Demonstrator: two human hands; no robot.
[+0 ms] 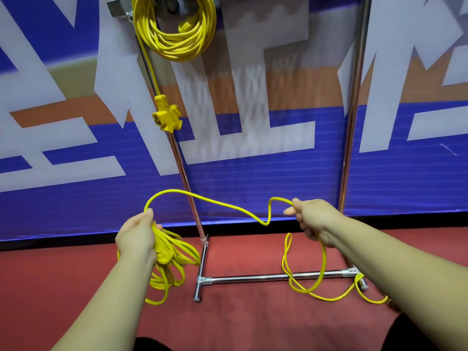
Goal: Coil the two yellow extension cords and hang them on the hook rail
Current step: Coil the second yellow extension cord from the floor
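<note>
Head cam, single view. L hand, low left of centre: grip closed round a bundle of loops of the 2nd yellow cord. Loops hang below the fist, lowest one near the red floor; can't tell if it touches. Yellow plug body sits among the loops just under the fingers. From top of L fist the cord arcs up, crosses in front of the chrome upright, dips, then rises to R hand. R hand grip: fingers curled round that same cord. Below R hand the cord drops and lies loose on the floor, crossing the rack's base bar and running under the R forearm. 1st yellow cord: coiled, hanging at top of rack, hook cut off by frame edge. Its multi-outlet socket end dangles beside the upright. Blue/white banner stands behind the rack.
</note>
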